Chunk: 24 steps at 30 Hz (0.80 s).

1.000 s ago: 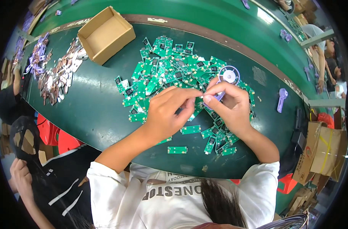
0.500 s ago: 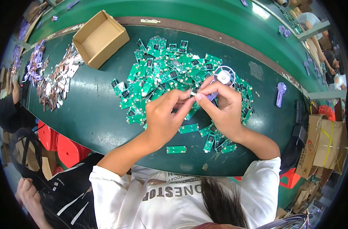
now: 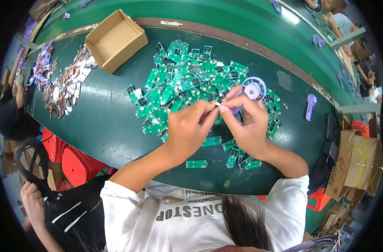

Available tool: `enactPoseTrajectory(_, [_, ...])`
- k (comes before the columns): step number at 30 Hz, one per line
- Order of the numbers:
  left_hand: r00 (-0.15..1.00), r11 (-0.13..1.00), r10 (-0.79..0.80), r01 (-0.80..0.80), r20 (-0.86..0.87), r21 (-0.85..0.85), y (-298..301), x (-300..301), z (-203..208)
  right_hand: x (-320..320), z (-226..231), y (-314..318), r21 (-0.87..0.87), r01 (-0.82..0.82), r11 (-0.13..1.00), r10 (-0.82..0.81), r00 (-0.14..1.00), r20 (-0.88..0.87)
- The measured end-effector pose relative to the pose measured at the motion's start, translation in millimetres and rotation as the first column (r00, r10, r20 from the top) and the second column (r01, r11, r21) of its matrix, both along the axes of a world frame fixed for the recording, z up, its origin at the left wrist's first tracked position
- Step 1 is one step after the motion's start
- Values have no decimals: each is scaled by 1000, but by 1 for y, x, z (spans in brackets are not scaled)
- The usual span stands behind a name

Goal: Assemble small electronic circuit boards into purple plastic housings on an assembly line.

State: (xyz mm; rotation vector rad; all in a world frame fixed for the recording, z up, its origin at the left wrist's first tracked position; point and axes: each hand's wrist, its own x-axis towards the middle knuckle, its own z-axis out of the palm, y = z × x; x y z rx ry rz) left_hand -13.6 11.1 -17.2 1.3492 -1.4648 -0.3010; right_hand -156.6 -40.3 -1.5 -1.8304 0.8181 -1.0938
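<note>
My right hand (image 3: 251,126) is closed round the handle of a small purple hand fan (image 3: 254,89), its round caged head showing beyond the fingers. Close beside it, my left hand (image 3: 186,128) is closed in a pinch at the handle's end. A small white and dark part (image 3: 218,101) shows at the fingertips where both hands meet; its kind is too small to tell. Most of the handle is hidden by my fingers. Under and beyond my hands lies a loose heap of green circuit boards (image 3: 195,75). One single circuit board (image 3: 196,164) lies nearer to me.
An open cardboard box (image 3: 118,42) stands behind the heap at left. Further left lie metallic-looking handle pieces (image 3: 69,90) and purple fan parts (image 3: 41,67). Another purple piece (image 3: 311,107) lies at right. A person's hand (image 3: 32,197) and red stools (image 3: 78,166) are at lower left.
The view has shifted slightly, moving the table things rightward. The fan's head has tilted a little in my right hand. Both hands keep their grip. The neighbour's hand at lower left has curled closed.
</note>
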Motion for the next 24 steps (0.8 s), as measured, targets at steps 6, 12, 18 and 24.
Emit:
enactPoseTrajectory(6, [998,994,8,-1,63,-109,-1,0,-4,-2,3,0,-197,-47,979,33,997,-73])
enactPoseTrajectory(12, [992,987,21,-1,124,-162,-2,0,-8,-5,0,-7,101,-122,987,122,993,5])
enactPoseTrajectory(18, [991,991,-14,31,134,-126,2,5,-6,2,7,-11,309,-250,918,196,961,195])
enactPoseTrajectory(24, [998,980,-23,33,52,-196,2,-2,-16,-5,16,-10,406,-146,902,138,989,50])
